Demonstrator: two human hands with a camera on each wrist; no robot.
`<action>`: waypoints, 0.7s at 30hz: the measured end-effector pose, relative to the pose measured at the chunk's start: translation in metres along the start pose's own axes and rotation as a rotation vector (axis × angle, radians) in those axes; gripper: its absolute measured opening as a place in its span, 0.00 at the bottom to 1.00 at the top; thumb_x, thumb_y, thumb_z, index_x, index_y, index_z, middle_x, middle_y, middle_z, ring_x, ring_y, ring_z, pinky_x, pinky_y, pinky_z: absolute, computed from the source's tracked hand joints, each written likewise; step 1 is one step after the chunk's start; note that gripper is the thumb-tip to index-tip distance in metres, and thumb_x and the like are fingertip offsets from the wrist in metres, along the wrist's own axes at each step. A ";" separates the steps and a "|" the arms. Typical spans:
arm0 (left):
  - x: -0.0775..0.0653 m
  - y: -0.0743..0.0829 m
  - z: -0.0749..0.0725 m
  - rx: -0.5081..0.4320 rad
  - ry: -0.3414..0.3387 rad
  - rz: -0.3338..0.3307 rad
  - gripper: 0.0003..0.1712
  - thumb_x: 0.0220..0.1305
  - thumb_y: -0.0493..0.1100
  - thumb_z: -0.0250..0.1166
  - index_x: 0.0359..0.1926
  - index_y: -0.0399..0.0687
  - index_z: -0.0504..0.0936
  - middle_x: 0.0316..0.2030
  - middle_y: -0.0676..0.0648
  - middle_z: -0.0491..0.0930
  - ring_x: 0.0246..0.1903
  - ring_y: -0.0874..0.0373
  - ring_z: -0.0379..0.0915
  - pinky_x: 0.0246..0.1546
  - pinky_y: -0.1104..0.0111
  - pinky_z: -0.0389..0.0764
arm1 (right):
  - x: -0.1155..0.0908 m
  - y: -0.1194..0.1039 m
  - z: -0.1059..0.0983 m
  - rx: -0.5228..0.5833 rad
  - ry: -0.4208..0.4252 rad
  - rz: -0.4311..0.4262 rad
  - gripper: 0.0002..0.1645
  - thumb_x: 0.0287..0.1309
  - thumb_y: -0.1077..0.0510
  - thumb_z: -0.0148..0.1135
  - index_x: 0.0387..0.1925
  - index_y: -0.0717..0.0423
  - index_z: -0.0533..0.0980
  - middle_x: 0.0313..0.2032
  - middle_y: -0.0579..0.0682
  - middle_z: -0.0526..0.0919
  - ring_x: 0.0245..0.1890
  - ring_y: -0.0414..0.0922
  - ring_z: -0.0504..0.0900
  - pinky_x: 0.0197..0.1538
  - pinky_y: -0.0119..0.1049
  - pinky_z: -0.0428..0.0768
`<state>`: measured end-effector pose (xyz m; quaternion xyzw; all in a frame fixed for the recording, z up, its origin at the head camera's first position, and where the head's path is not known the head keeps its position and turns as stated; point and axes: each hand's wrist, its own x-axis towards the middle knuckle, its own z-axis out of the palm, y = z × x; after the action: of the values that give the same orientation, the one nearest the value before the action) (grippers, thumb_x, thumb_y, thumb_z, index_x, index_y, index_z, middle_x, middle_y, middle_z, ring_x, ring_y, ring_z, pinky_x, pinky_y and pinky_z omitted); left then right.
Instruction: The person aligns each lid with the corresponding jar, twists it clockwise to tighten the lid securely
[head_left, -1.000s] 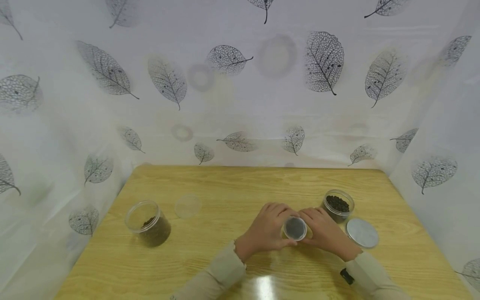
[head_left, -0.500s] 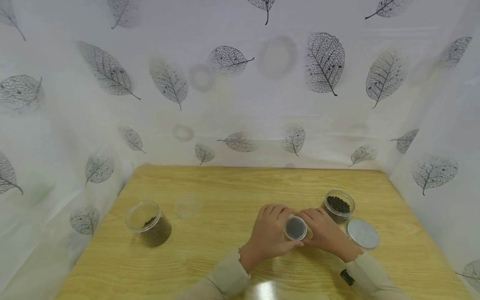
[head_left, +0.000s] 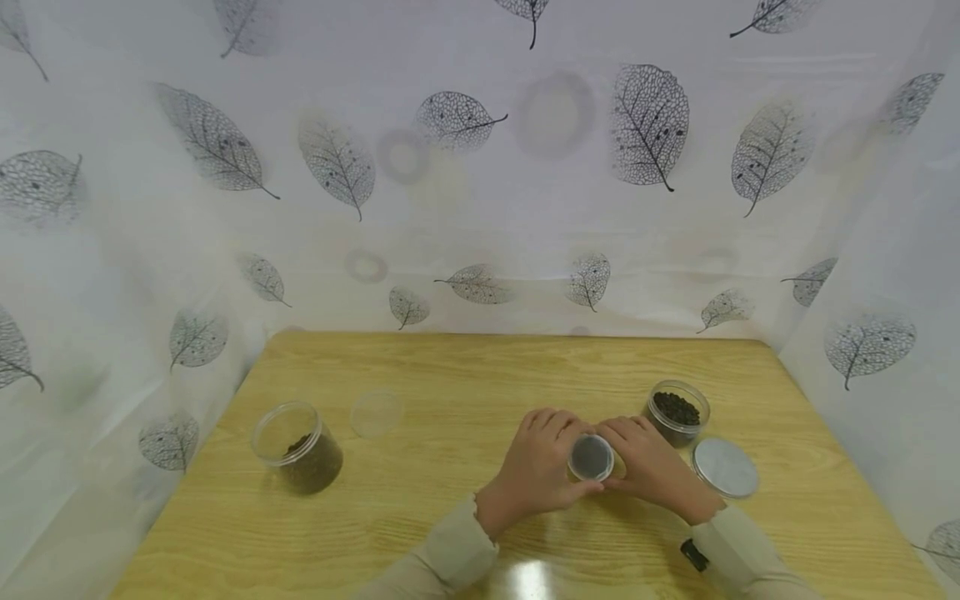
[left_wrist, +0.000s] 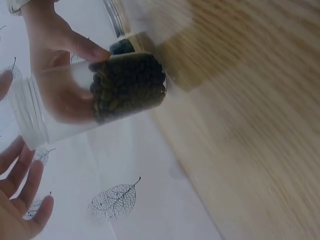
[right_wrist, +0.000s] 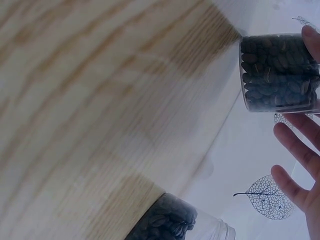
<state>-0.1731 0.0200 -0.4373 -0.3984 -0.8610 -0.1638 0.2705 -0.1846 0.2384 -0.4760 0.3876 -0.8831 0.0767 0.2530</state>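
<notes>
Both hands, the left hand (head_left: 536, 467) and the right hand (head_left: 651, 467), are curled around 1 slim clear jar (head_left: 591, 457), coming in from opposite sides over the tabletop (head_left: 465, 375). It's a see-through cylinder, glossy, with dark beans (left_wrist: 130, 82) packed in roughly the lower half and bare wall above them; from overhead just a grey round top inside a pale rim shows. The jar sits between the 2 palms, right of the middle of the tabletop. The right hand grips its body, thumb laid along the side at about the bean line, while the left hand has thumb and fingers bowed around the rim end; exactly how firmly those left fingertips press, I can't tell. The jar stands upright or nearly so, long axis running up from the wood, top facing the person, base downward; whether the base touches the tabletop is hard to make out. Just beyond the right hand is a squat jar (head_left: 677, 414) of dark beans, with a silvery lid (head_left: 725, 467) lying flat near it. Well apart, over to the left, are a wide jar (head_left: 307, 454) with dark contents and a thin clear disc (head_left: 377, 413).
</notes>
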 end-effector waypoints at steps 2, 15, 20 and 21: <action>0.001 -0.003 -0.001 -0.004 -0.022 0.033 0.36 0.39 0.68 0.72 0.47 0.53 0.78 0.43 0.55 0.78 0.46 0.62 0.73 0.54 0.67 0.72 | 0.000 0.000 0.000 0.006 0.000 0.000 0.48 0.18 0.41 0.80 0.48 0.56 0.76 0.41 0.48 0.81 0.42 0.46 0.80 0.44 0.44 0.77; 0.007 -0.011 -0.008 -0.021 -0.149 0.113 0.40 0.40 0.69 0.71 0.52 0.54 0.77 0.46 0.56 0.77 0.49 0.62 0.72 0.55 0.68 0.72 | 0.000 0.000 -0.001 0.018 -0.014 0.000 0.47 0.26 0.37 0.77 0.51 0.55 0.74 0.42 0.46 0.81 0.43 0.45 0.79 0.45 0.45 0.76; 0.002 -0.003 -0.005 -0.009 -0.047 0.016 0.45 0.37 0.72 0.71 0.53 0.51 0.75 0.47 0.55 0.78 0.49 0.61 0.73 0.55 0.67 0.72 | 0.001 -0.001 -0.001 0.002 -0.020 0.004 0.49 0.22 0.40 0.79 0.51 0.57 0.74 0.42 0.48 0.81 0.43 0.46 0.79 0.46 0.45 0.77; 0.001 -0.001 -0.004 -0.008 -0.023 -0.013 0.45 0.36 0.72 0.70 0.53 0.52 0.75 0.46 0.55 0.78 0.48 0.61 0.73 0.54 0.67 0.72 | 0.001 -0.001 -0.001 0.001 -0.017 0.003 0.49 0.22 0.40 0.79 0.51 0.58 0.74 0.42 0.48 0.81 0.42 0.46 0.79 0.46 0.45 0.76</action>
<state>-0.1728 0.0179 -0.4336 -0.3958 -0.8659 -0.1644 0.2580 -0.1838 0.2375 -0.4744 0.3870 -0.8858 0.0740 0.2453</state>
